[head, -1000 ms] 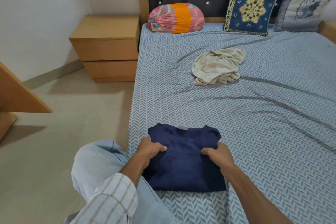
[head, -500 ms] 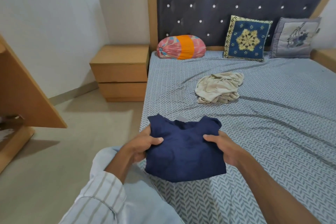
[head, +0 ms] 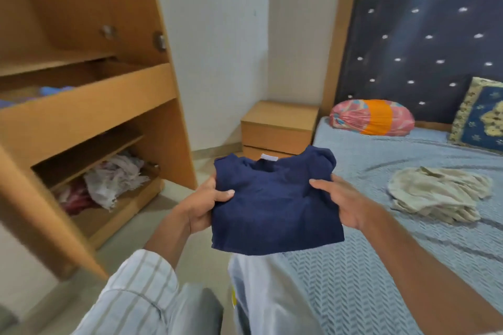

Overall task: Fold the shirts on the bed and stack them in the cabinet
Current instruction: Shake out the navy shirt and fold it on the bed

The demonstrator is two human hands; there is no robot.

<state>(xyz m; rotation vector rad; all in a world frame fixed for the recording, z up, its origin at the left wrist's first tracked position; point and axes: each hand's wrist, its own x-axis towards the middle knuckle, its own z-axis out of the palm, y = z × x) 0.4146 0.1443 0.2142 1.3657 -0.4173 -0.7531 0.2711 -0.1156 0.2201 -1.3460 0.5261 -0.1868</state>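
A folded navy shirt (head: 275, 204) hangs in the air between both hands, off the left edge of the bed (head: 408, 266). My left hand (head: 202, 205) grips its left side, thumb on top. My right hand (head: 341, 202) grips its right side the same way. A crumpled beige shirt (head: 438, 193) lies unfolded on the bed at the right. The wooden cabinet (head: 89, 114) stands open at the left, with loose white and red clothes (head: 109, 185) on its lower shelf and some blue cloth on the shelf above.
An open cabinet door (head: 40, 215) juts out at the lower left. A wooden nightstand (head: 280, 128) stands between cabinet and bed. A pink and orange bolster (head: 371, 117) and a blue cushion (head: 481, 117) lean on the headboard. Bare floor lies before the cabinet.
Both hands have lifted the folded navy shirt off the bed and carried it left. The view has swung left, bringing the open cabinet into sight.
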